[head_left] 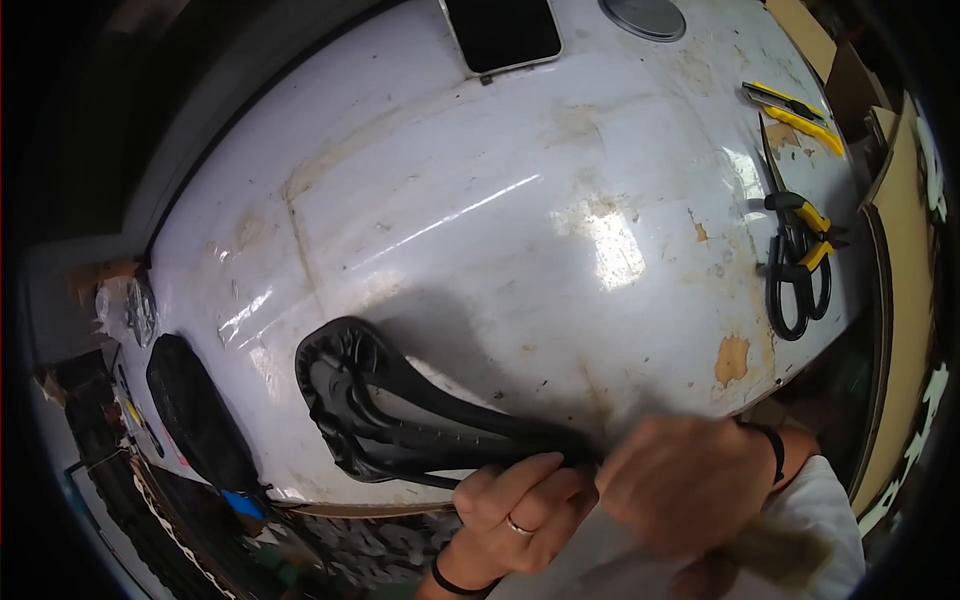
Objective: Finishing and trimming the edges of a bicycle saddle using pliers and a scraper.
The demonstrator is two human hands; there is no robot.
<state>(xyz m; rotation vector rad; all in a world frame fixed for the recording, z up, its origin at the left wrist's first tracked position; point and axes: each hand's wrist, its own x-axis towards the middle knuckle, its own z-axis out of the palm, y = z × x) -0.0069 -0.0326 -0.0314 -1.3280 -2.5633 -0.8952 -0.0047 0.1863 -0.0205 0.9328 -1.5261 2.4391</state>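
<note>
In the head view, a black saddle-shaped piece [440, 437] lies at the near edge of the worn white table [450, 260], hollow underside up, its broad end to the left with glossy covering gathered in wrinkled folds around the rim, its body tapering right to a narrow nose. Pale specks along its middle are too small to read. The left hand [525, 508] pinches the nose; the right hand [680, 485], blurred beside it, looks curled, but I cannot tell what it grips
</note>
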